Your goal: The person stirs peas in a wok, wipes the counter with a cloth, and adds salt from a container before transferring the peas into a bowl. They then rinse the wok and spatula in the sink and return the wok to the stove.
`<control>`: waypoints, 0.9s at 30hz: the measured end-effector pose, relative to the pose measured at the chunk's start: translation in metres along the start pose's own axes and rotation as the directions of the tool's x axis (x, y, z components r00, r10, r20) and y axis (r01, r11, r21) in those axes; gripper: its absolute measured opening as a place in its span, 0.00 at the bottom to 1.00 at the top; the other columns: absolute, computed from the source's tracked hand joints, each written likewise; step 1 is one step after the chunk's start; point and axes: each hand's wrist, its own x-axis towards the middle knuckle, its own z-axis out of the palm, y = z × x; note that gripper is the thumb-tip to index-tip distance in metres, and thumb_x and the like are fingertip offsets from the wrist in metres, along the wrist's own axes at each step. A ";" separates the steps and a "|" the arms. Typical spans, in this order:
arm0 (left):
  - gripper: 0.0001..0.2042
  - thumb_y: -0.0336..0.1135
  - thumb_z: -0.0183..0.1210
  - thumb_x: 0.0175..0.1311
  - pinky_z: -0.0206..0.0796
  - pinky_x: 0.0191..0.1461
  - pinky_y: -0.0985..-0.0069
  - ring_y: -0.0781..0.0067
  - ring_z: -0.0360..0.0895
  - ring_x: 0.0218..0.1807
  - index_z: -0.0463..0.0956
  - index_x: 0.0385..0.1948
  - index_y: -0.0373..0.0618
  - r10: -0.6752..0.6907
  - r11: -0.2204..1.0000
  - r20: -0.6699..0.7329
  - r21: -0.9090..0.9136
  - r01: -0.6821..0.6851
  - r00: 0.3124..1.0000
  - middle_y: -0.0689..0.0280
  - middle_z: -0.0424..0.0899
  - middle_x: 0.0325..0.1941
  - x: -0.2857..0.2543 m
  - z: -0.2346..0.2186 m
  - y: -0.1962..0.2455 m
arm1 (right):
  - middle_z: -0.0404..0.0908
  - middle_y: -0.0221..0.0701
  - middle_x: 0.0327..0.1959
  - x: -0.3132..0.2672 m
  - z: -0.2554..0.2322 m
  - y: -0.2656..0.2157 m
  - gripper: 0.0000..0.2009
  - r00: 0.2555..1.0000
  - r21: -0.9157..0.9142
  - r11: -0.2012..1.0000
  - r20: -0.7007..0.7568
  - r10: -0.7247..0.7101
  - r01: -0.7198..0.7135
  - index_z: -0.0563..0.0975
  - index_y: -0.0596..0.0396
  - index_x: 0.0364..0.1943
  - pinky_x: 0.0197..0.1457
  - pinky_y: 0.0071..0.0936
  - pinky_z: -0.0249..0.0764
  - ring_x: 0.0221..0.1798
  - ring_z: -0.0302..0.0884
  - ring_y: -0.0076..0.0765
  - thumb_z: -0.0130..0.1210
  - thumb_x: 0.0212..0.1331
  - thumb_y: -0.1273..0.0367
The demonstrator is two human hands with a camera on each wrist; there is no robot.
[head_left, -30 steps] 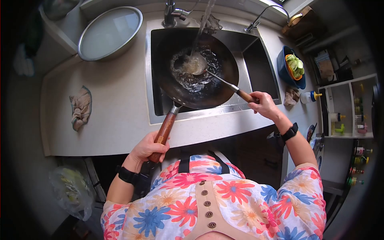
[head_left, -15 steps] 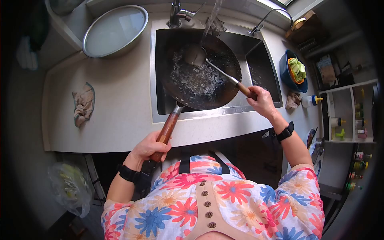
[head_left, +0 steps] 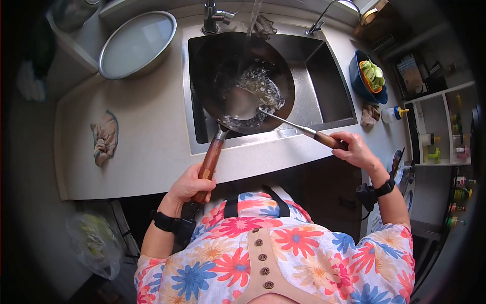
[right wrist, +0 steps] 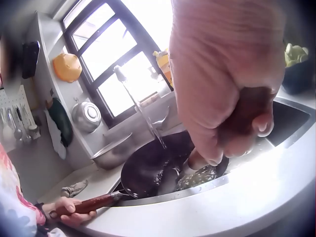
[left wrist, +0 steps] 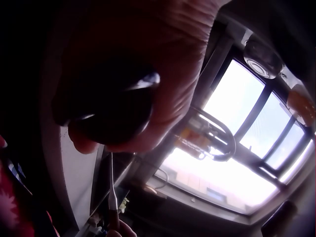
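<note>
A dark wok [head_left: 215, 55] sits tilted in the left basin of the sink, with rippling water pooled inside. My left hand [head_left: 190, 183] grips its brown wooden handle [head_left: 211, 154], which reaches over the counter's front edge. In my right hand [head_left: 357, 151] is the wooden grip of a ladle [head_left: 324, 138]. The ladle's blurred bowl lies in the water near the wok's close side. Seen from the right wrist, the fingers [right wrist: 237, 145] curl round the ladle grip. The left wrist view is dark, with the handle's end [left wrist: 116, 103] inside the hand.
Water runs from the faucet [head_left: 210, 17] into the wok. A wide metal basin [head_left: 167, 48] of cloudy liquid stands back left, and a crumpled cloth [head_left: 105, 138] lies on the left counter. Right of the sink are a blue basin [head_left: 355, 76] with cut green vegetables and a yellow-tipped bottle [head_left: 390, 115].
The ladle's bowl has come from the wok's far middle, by the water stream, to its near side. My right hand has moved right and closer; the left keeps its grip on the wok handle.
</note>
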 end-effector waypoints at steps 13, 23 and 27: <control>0.23 0.27 0.58 0.45 0.64 0.14 0.81 0.76 0.70 0.12 0.60 0.46 0.38 -0.008 0.992 -0.067 0.124 0.016 0.998 0.67 0.71 0.22 0.001 0.004 0.009 | 0.76 0.42 0.31 0.048 0.043 0.016 0.09 0.959 -0.214 0.977 -0.279 -0.040 -0.021 0.75 0.59 0.32 0.43 0.37 0.70 0.38 0.74 0.49 0.54 0.43 0.73; 0.25 0.25 0.56 0.42 0.63 0.14 0.82 0.78 0.69 0.11 0.62 0.47 0.32 0.040 0.958 -0.276 0.282 0.041 0.960 0.68 0.69 0.19 -0.019 0.016 0.014 | 0.76 0.42 0.35 0.031 0.031 0.009 0.13 0.962 -0.273 0.958 -0.271 0.009 -0.086 0.76 0.58 0.37 0.47 0.35 0.70 0.41 0.74 0.48 0.56 0.43 0.73; 0.26 0.24 0.58 0.42 0.66 0.15 0.81 0.77 0.69 0.12 0.61 0.49 0.34 0.005 0.970 -0.303 0.233 0.069 0.953 0.67 0.71 0.21 -0.026 0.013 0.020 | 0.75 0.34 0.25 0.043 0.027 0.015 0.11 0.974 0.000 0.996 -0.206 0.091 -0.093 0.75 0.62 0.34 0.32 0.28 0.72 0.27 0.75 0.34 0.55 0.45 0.72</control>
